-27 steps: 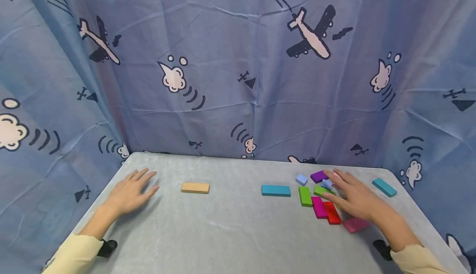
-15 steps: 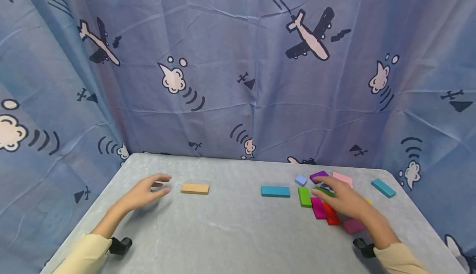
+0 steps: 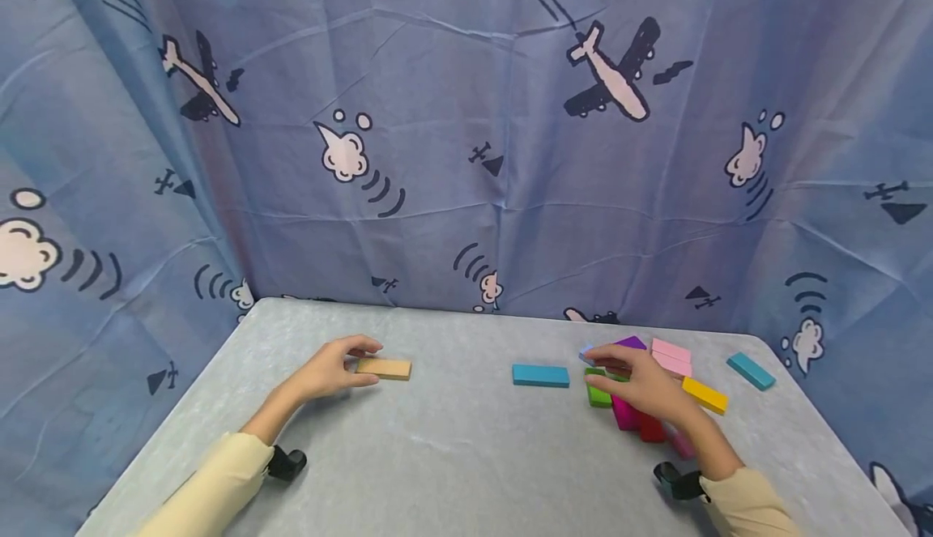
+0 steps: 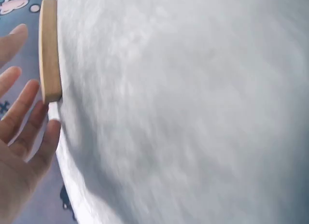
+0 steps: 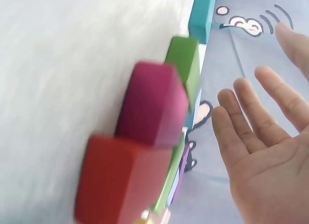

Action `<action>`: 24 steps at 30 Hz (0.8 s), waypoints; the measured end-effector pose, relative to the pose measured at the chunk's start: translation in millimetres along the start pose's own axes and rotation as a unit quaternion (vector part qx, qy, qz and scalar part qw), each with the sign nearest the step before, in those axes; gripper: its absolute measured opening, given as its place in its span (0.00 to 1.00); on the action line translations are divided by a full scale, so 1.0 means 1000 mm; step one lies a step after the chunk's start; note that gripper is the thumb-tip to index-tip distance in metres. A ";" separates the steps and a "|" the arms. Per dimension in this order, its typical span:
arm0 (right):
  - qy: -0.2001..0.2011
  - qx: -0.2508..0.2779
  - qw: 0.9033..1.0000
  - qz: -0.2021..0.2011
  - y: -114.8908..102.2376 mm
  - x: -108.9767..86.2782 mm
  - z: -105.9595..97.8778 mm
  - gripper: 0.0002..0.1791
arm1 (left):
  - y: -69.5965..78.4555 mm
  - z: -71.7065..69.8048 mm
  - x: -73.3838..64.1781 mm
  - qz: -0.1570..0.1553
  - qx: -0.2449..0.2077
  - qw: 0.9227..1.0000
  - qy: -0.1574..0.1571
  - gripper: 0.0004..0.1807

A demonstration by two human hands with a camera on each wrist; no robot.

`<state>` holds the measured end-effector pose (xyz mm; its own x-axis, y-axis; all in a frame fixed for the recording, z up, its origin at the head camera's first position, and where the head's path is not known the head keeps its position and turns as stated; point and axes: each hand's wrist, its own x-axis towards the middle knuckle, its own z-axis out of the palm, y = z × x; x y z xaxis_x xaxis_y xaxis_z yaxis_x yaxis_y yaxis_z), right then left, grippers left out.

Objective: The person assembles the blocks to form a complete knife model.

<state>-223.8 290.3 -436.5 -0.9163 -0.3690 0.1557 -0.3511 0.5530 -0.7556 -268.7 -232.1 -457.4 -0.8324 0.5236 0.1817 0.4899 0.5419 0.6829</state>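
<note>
My left hand (image 3: 330, 372) hovers at the left end of a plain wooden block (image 3: 394, 369), thumb and fingers spread on either side of it. The left wrist view shows the fingers loosely bent and apart, near the end of that wooden block (image 4: 50, 52). My right hand (image 3: 641, 383) is held over the coloured blocks, holding nothing. Beneath its fingertips lies a green block (image 3: 599, 398), with a magenta block (image 3: 624, 415) and a red block (image 3: 651, 429) beside it, partly hidden. A teal block (image 3: 541, 375) lies left of the right hand.
Beyond the right hand lie a purple block (image 3: 632, 343), pink blocks (image 3: 671, 351), a yellow block (image 3: 705, 396) and another teal block (image 3: 752, 371). A dark pink block (image 3: 682, 445) shows beside the right wrist. A patterned curtain (image 3: 437, 116) hangs behind the grey-white table (image 3: 452, 464).
My left hand has moved right, from the table's left side to the wooden block. My right hand has shifted left over the blocks, uncovering the yellow and pink ones.
</note>
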 end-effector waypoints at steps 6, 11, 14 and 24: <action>0.000 0.024 1.000 -0.018 -0.001 0.010 0.009 0.26 | -0.002 0.008 0.012 -0.001 0.027 1.000 -0.003 0.24; 0.000 0.053 0.998 -0.021 0.000 0.018 0.016 0.27 | -0.003 0.008 0.019 0.000 0.025 1.000 -0.017 0.22; 0.002 0.061 0.998 -0.019 0.002 0.023 0.020 0.28 | -0.003 0.008 0.022 0.001 0.024 0.999 -0.023 0.21; 0.003 0.080 0.997 -0.006 -0.007 0.034 0.038 0.28 | -0.004 0.010 0.027 -0.002 0.027 0.999 -0.035 0.13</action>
<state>-245.2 245.7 -450.4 -0.9133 -0.3707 0.1686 -0.3276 0.4226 -0.8450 -290.5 -213.7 -462.5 -0.8152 0.5652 0.1268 0.5007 0.5775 0.6448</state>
